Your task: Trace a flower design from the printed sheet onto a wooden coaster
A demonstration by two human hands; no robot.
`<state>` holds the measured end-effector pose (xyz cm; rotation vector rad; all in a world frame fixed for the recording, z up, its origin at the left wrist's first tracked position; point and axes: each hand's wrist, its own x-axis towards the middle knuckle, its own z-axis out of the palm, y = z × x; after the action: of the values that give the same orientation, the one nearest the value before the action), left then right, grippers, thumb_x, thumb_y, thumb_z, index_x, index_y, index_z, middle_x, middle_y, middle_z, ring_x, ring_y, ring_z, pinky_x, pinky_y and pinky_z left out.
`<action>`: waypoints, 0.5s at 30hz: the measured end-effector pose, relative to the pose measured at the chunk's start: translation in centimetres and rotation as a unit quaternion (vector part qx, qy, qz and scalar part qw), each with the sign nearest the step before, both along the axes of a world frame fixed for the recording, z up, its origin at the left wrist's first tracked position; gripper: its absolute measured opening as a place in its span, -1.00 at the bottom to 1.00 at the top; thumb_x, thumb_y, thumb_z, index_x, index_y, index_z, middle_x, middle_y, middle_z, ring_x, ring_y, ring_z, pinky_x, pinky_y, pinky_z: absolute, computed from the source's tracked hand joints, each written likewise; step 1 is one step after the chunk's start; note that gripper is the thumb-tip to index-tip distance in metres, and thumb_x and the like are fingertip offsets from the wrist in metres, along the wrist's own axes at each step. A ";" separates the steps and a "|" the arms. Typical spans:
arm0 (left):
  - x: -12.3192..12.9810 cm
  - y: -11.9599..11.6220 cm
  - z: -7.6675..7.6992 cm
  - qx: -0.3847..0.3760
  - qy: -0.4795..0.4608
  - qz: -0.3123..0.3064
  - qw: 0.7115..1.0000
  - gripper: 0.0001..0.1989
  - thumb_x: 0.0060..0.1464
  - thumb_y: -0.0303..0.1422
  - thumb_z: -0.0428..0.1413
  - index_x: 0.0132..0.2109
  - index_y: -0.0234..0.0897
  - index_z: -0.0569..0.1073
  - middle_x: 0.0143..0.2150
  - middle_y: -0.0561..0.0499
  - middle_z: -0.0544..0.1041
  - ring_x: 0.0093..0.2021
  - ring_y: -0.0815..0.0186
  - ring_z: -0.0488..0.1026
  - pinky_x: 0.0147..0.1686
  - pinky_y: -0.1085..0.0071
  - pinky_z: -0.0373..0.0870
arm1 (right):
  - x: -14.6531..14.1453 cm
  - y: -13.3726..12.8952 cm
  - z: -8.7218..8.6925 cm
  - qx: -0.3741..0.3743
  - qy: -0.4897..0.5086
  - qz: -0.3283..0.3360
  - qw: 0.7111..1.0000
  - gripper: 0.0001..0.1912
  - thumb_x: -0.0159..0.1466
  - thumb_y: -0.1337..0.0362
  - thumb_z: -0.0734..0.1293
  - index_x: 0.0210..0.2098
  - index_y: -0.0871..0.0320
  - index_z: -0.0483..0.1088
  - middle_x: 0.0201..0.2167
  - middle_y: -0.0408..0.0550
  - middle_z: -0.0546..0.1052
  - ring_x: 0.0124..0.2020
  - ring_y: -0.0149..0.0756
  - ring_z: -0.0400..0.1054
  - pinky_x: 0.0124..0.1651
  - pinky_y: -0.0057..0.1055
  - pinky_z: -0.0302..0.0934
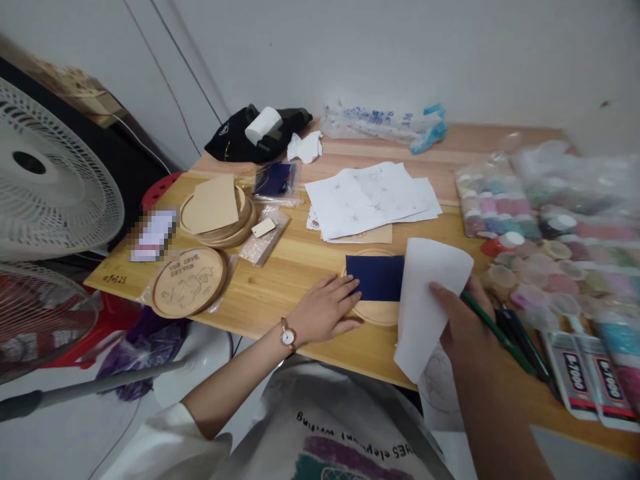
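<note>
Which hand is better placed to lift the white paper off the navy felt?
Right, probably: the right hand grips the white paper at its edge, while the left hand lies flat against the navy felt on the wooden disc, apart from the sheet.

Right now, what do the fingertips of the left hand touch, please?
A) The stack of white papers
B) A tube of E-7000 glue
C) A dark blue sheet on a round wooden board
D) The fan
C. The left hand rests its fingertips on the edge of the dark blue sheet, which lies on the round wooden board.
</note>
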<state>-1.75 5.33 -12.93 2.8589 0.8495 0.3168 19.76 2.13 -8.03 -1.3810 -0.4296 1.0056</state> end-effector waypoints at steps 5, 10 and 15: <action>0.0 -0.2 -0.3 0.015 -0.001 0.008 1.000 -0.44 0.22 -0.04 -0.13 0.12 -0.40 0.36 0.21 -0.21 0.34 0.25 0.08 0.21 0.20 0.13 0.15 | -0.1 0.1 -0.3 -0.007 0.001 -0.001 1.000 -0.48 -0.18 0.30 0.50 -0.19 0.09 0.40 -0.35 -0.16 0.52 -0.37 -0.30 0.42 -0.41 -0.42 0.35; -0.2 -0.5 -0.4 0.018 -0.002 0.017 1.000 -0.45 0.21 -0.04 -0.12 0.13 -0.38 0.35 0.24 -0.25 0.30 0.27 0.07 0.16 0.20 0.11 0.14 | -0.1 0.0 -0.7 -0.008 -0.005 0.006 1.000 -0.50 -0.18 0.29 0.50 -0.21 0.10 0.40 -0.35 -0.15 0.52 -0.38 -0.32 0.42 -0.40 -0.44 0.36; -0.5 -0.8 0.1 0.017 -0.016 0.047 0.999 -0.49 0.18 -0.04 -0.08 0.10 -0.28 0.40 0.27 -0.32 0.21 0.27 -0.02 0.13 0.17 0.02 0.17 | 0.1 -0.2 -0.3 -0.004 -0.004 -0.007 1.000 -0.50 -0.18 0.30 0.49 -0.21 0.10 0.41 -0.36 -0.16 0.52 -0.38 -0.33 0.41 -0.40 -0.45 0.36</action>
<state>-2.25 4.58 -12.84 2.8428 0.9828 0.3910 19.81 1.98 -8.34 -1.3942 -0.4213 0.9923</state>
